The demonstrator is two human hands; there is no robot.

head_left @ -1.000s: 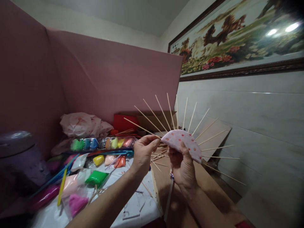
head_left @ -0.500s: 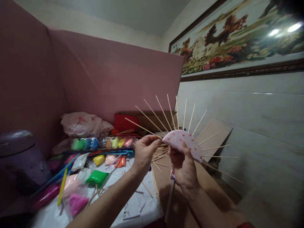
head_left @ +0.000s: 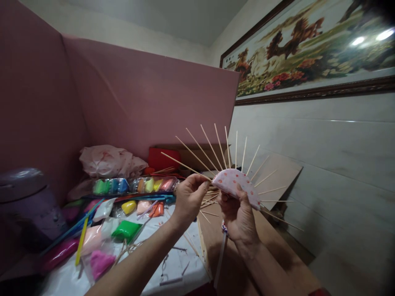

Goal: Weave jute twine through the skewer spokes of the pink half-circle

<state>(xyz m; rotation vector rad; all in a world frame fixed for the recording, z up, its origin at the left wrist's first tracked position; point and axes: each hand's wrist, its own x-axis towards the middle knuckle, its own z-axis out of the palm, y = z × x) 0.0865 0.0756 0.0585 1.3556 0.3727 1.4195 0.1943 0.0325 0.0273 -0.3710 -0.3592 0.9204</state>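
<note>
A half-round piece [head_left: 234,181], pink with small red dots, has several thin wooden sticks fanning out from its curved edge. My right hand [head_left: 240,222] grips it from below, thumb on the near face and fingers behind. At its left corner my left hand [head_left: 191,197] pinches the base of the lowest left stick [head_left: 182,165] between thumb and forefinger. Below my right hand hangs a pale strip [head_left: 220,259] with a patterned top; whether it joins the half-round piece is hidden by the hand.
Loose sticks [head_left: 202,242] lie on the table behind and below my hands. To the left are bags of coloured clay, such as a green one [head_left: 126,231], and a yellow strip [head_left: 81,241]. A lidded purple container [head_left: 27,209] stands far left. A brown board [head_left: 277,176] leans at the wall.
The half-round piece has turned slightly, its right end shifting left, so the right-hand sticks reach less far to the right. Both hands keep their grip.
</note>
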